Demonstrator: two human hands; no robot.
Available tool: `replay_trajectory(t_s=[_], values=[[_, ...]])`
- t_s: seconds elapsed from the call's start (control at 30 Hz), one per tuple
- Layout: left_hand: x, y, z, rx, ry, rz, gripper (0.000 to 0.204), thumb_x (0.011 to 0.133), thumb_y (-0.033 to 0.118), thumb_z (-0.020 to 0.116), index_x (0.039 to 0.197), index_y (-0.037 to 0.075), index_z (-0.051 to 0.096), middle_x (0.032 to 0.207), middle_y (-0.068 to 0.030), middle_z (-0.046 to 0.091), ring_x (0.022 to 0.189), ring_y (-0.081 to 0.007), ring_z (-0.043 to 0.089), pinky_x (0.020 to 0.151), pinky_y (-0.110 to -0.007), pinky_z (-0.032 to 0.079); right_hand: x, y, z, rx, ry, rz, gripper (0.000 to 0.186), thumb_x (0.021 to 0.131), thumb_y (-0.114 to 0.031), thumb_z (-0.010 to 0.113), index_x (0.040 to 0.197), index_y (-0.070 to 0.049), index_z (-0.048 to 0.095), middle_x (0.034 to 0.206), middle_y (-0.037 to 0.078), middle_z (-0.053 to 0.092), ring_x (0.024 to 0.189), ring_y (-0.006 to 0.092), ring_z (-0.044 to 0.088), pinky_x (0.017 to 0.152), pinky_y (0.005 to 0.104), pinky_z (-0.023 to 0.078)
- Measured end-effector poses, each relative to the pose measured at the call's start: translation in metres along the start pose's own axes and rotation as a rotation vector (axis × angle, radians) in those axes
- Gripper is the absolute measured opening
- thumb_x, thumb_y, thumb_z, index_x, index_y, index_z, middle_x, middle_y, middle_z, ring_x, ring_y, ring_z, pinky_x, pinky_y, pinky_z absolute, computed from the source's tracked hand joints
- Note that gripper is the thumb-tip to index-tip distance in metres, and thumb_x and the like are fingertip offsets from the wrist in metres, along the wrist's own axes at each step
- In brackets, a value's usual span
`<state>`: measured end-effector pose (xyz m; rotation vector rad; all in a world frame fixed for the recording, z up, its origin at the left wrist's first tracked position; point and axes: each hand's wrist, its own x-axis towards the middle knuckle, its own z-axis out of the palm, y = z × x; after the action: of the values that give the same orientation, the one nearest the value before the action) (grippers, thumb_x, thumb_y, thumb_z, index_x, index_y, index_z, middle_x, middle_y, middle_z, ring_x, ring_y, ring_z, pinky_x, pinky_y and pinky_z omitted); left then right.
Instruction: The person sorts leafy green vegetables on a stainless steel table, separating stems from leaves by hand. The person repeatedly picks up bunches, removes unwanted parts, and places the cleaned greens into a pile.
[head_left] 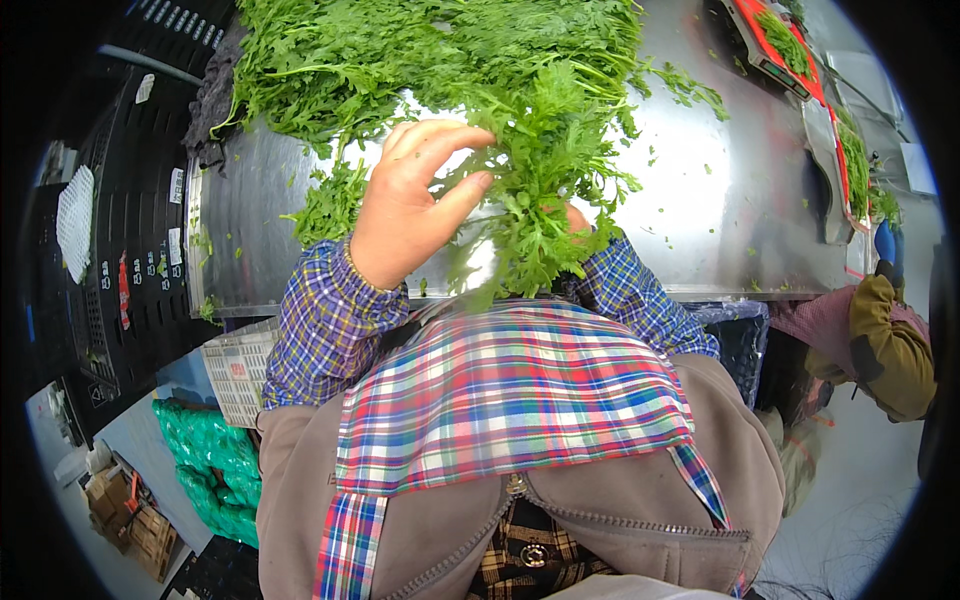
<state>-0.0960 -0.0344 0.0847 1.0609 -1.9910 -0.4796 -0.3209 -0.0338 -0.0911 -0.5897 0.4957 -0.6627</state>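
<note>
Plainly, a soft green bunch between two grips

On my feed, the bunch [548, 185] stands in mid-view, just beyond the plaid apron [520, 385] and partly in front of the pile [430, 60] of like greens on the counter [690, 200]. The left grip [415, 200] hangs just beside it, thumb and fingers curved well apart with nothing held between them; whether a fingertip brushes the leaves, I can't tell. The right grip [577, 218] is mostly hidden by foliage. I see a little of it against the bunch's right side and would guess it bears the weight, but how far it closes I cannot tell. Loose sprigs [333, 200] lie left of the left grip.

I'd reckon the bunch light, springy in the stems and limp in the leaf, maybe damp enough to slip a little. The frilled leaves look easy to bruise or tear, so I'd take hold where the stems gather, though their ends escape me, with a loose, even wrap, sparing the leaf tips
</note>
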Motion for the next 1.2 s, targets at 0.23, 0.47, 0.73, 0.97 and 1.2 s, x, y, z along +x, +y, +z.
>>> replay_trajectory(t_s=[0.23,0.47,0.73,0.97,1.2], values=[[-0.004,-0.004,0.002,-0.067,0.004,-0.122,0.023,0.075,0.008,0.065,0.097,0.007,0.064,0.096,-0.0097,0.06,0.094,-0.0261,0.055,0.083,-0.035,0.043,0.012,0.003,0.001,0.568,-0.299,-0.055,0.036,0.094,-0.035,0.048,0.119,-0.009,0.048,0.098,0.006,0.048,0.082,0.016,0.049,0.062,0.0249,0.045],[0.004,0.006,0.006,-0.027,0.15,-0.019,0.019,0.073,0.007,0.066,0.092,0.01,0.067,0.093,-0.0076,0.059,0.092,-0.0242,0.053,0.082,-0.035,0.043,0.015,0.009,0.003,0.813,-0.439,-0.021,0.038,0.094,-0.042,0.044,0.115,-0.011,0.049,0.087,0.004,0.042,0.064,0.0135,0.038,0.049,0.0245,0.038],[0.011,0.023,0.033,0.115,-0.033,0.081,0.022,0.073,0.021,0.07,0.091,0.01,0.065,0.092,-0.0041,0.062,0.094,-0.0248,0.051,0.085,-0.039,0.038,0.012,0.011,0.004,0.769,-0.405,-0.025,0.038,0.091,-0.034,0.05,0.121,-0.009,0.049,0.098,0.007,0.052,0.076,0.0155,0.051,0.059,0.0257,0.045],[0.004,0.014,0.042,0.061,-0.124,0.052,0.02,0.068,0.006,0.063,0.088,0.01,0.064,0.093,-0.0055,0.06,0.094,-0.0269,0.05,0.087,-0.04,0.038,0.007,0.01,0.001,0.686,-0.325,-0.048,0.04,0.09,-0.03,0.054,0.122,-0.007,0.049,0.103,0.007,0.053,0.082,0.0157,0.053,0.065,0.0267,0.047],[0.003,0.013,0.044,-0.034,-0.123,0.114,0.016,0.067,0.002,0.058,0.081,0.008,0.062,0.098,-0.005,0.062,0.096,-0.0258,0.051,0.088,-0.038,0.04,0.004,0.007,-0.004,0.564,-0.231,-0.061,0.042,0.088,-0.025,0.058,0.123,-0.004,0.048,0.107,0.007,0.054,0.088,0.016,0.054,0.071,0.0276,0.049]])
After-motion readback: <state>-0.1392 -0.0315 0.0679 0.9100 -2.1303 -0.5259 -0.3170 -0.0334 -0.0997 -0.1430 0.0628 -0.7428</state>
